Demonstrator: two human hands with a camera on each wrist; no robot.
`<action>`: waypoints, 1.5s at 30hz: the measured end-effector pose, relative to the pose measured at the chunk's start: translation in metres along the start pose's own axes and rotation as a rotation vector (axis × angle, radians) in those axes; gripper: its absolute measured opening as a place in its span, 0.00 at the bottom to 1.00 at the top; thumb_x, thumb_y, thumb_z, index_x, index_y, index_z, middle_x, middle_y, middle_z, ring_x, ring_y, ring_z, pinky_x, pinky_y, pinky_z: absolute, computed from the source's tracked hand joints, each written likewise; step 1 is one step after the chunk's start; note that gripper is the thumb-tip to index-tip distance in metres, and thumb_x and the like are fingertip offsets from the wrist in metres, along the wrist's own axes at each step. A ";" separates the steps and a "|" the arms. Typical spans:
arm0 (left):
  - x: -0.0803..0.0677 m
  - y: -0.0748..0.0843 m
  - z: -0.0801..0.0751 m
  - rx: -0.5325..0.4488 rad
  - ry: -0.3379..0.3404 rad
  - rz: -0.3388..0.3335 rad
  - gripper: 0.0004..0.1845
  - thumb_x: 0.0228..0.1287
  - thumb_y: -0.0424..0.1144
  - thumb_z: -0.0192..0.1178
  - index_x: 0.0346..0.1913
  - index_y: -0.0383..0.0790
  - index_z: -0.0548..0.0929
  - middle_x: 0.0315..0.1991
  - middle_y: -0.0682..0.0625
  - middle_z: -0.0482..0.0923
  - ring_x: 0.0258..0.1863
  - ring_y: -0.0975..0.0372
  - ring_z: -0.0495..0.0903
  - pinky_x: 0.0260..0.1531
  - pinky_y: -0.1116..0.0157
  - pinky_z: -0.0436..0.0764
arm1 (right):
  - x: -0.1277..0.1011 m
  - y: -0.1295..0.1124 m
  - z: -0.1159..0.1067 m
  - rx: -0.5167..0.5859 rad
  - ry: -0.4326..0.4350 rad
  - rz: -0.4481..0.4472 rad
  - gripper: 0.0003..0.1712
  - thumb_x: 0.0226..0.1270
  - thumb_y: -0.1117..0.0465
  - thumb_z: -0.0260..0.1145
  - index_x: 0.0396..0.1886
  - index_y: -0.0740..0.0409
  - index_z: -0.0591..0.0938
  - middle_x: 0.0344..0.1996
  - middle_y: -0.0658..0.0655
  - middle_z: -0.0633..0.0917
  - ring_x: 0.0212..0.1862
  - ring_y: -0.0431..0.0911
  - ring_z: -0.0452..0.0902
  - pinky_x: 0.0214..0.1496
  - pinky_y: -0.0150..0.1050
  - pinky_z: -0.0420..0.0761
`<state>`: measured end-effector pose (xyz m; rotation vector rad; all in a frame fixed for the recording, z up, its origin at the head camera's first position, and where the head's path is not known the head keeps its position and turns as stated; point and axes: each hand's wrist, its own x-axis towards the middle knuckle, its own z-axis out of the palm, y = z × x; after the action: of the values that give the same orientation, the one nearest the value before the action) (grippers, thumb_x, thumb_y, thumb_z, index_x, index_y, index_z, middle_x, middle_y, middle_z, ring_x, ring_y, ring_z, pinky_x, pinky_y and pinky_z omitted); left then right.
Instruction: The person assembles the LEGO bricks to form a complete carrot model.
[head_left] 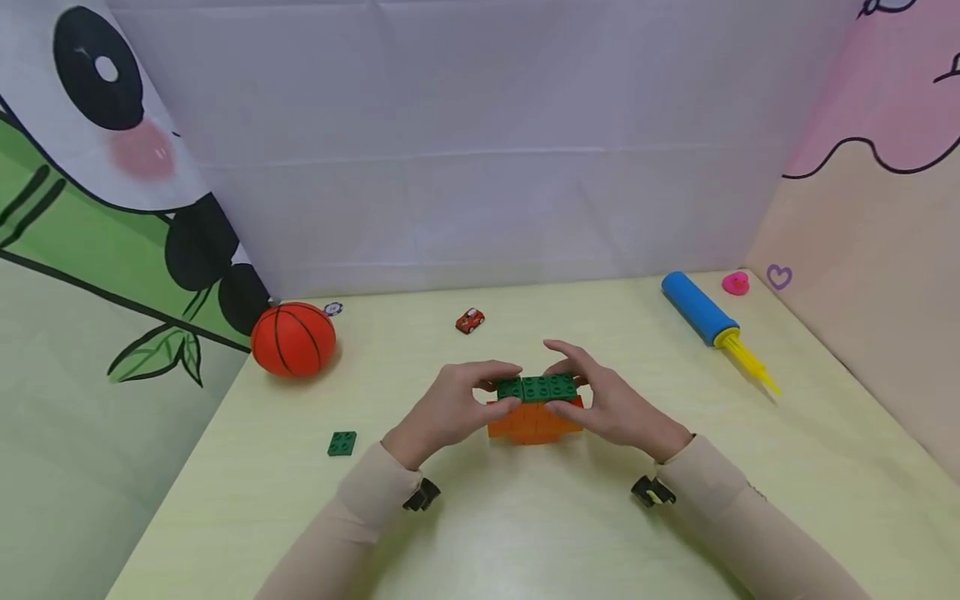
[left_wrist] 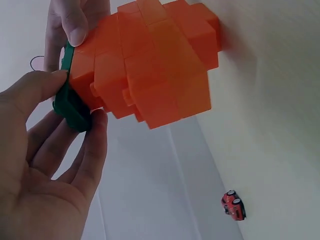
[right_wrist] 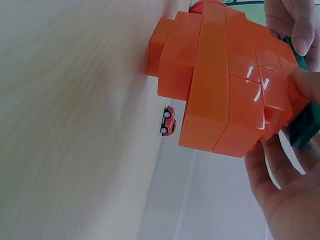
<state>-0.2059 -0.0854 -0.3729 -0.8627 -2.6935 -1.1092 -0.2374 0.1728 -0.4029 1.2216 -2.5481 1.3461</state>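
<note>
A children's play corner is showing here: cartoon panda backdrop (head_left: 112,150), basketball (head_left: 292,339), toy car (head_left: 469,320) and building blocks (head_left: 534,407) lying on a table (head_left: 525,533).

Both hands grip a brick stack: left hand (head_left: 450,408) at its nine o'clock, right hand (head_left: 611,404) at three, fingers on the green bricks (head_left: 537,387) topping orange bricks (head_left: 528,422).

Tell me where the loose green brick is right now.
In the head view, the loose green brick lies flat on the table, on the person's left side, below the basketball and apart from the left hand.
</note>
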 end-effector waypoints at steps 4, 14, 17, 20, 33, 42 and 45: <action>0.007 0.006 -0.006 0.028 -0.069 -0.037 0.23 0.64 0.41 0.69 0.62 0.44 0.81 0.47 0.57 0.86 0.43 0.65 0.82 0.50 0.64 0.81 | 0.000 0.000 -0.001 -0.006 0.007 -0.003 0.48 0.66 0.59 0.71 0.78 0.40 0.54 0.52 0.47 0.82 0.50 0.40 0.79 0.58 0.49 0.79; -0.028 -0.014 -0.040 0.121 -0.152 -0.227 0.31 0.66 0.47 0.67 0.70 0.48 0.72 0.58 0.50 0.80 0.56 0.54 0.78 0.59 0.53 0.76 | -0.001 -0.002 -0.001 -0.011 -0.015 0.051 0.48 0.66 0.56 0.71 0.78 0.40 0.53 0.54 0.48 0.81 0.50 0.43 0.78 0.54 0.48 0.80; -0.058 -0.037 -0.067 0.165 -0.179 -0.332 0.27 0.68 0.44 0.65 0.68 0.45 0.74 0.58 0.46 0.79 0.57 0.51 0.76 0.58 0.49 0.76 | 0.000 -0.003 -0.001 -0.020 -0.010 0.058 0.48 0.66 0.56 0.71 0.78 0.40 0.54 0.54 0.47 0.81 0.52 0.43 0.78 0.55 0.48 0.79; -0.090 -0.063 -0.090 0.190 -0.208 -0.454 0.26 0.67 0.41 0.65 0.66 0.42 0.75 0.58 0.43 0.79 0.57 0.48 0.76 0.55 0.47 0.78 | 0.000 -0.003 -0.002 -0.027 -0.014 0.064 0.49 0.66 0.55 0.71 0.78 0.41 0.53 0.55 0.47 0.81 0.52 0.43 0.77 0.56 0.48 0.79; -0.115 -0.095 -0.094 0.215 -0.211 -0.612 0.29 0.58 0.37 0.72 0.63 0.40 0.77 0.50 0.46 0.80 0.49 0.53 0.77 0.51 0.50 0.81 | -0.001 -0.003 -0.003 -0.013 -0.018 0.063 0.48 0.66 0.54 0.71 0.79 0.43 0.53 0.55 0.48 0.81 0.52 0.44 0.78 0.55 0.48 0.80; -0.045 -0.027 -0.057 0.010 0.039 -0.217 0.25 0.63 0.41 0.70 0.63 0.46 0.78 0.46 0.54 0.82 0.46 0.60 0.80 0.51 0.53 0.82 | 0.000 -0.002 -0.003 -0.010 -0.013 0.051 0.48 0.67 0.55 0.71 0.78 0.42 0.53 0.54 0.47 0.81 0.52 0.43 0.78 0.55 0.47 0.80; -0.024 -0.007 -0.040 -0.060 0.063 -0.120 0.24 0.63 0.42 0.70 0.61 0.46 0.79 0.49 0.54 0.82 0.47 0.61 0.81 0.51 0.54 0.82 | 0.000 -0.001 -0.001 0.004 -0.014 0.040 0.48 0.67 0.55 0.70 0.78 0.40 0.53 0.54 0.47 0.81 0.51 0.43 0.78 0.55 0.48 0.79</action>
<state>-0.1943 -0.1271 -0.3550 -0.6699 -2.7041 -1.2259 -0.2369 0.1736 -0.4018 1.1914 -2.5941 1.3561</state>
